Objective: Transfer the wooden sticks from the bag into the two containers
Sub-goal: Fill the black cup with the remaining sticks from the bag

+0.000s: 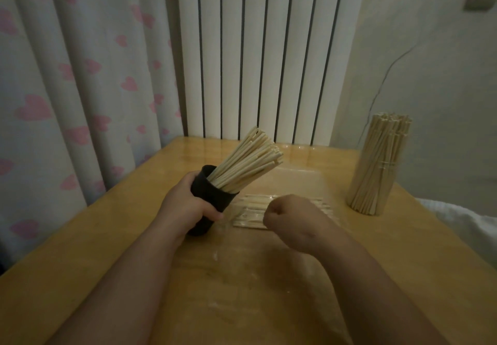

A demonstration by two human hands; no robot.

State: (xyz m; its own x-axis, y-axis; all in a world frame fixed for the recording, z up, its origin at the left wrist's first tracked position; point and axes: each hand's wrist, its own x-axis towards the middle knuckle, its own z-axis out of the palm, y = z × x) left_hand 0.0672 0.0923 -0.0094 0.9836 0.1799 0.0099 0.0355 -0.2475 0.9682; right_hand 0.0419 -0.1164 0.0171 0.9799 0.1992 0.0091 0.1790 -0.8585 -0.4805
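My left hand (188, 205) grips a black cup (212, 199) that is tilted to the right, with a bundle of wooden sticks (247, 160) fanning out of its mouth. On the table lies a clear plastic bag (295, 183) with more wooden sticks (252, 211) lying flat inside it. My right hand (293, 218) hovers over those sticks with its fingers curled; whether it pinches a stick is hidden. At the right stands a clear container (376, 172) packed with upright sticks.
The wooden table (134, 237) fills the lower view. A white radiator (258, 54) stands behind it, a curtain with pink hearts (67, 89) hangs at the left, and white bedding (462, 223) lies past the table's right edge.
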